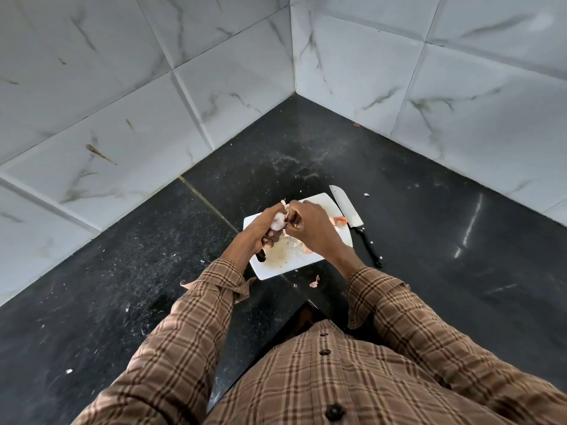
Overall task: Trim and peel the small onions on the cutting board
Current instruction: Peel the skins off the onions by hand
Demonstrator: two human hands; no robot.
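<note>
Left hand [260,230] grip curled round small onion [278,223], held above cutting board [319,201]. Right hand [306,223] grip pinching skin at onion's top. We judge risk: damp onion slips, drops onto table [429,240]. Knife [356,223] lies right, blade overlapping board edge; we could knock it.

L hand [264,228] curled in grip, R hand [306,223] pinching
</note>
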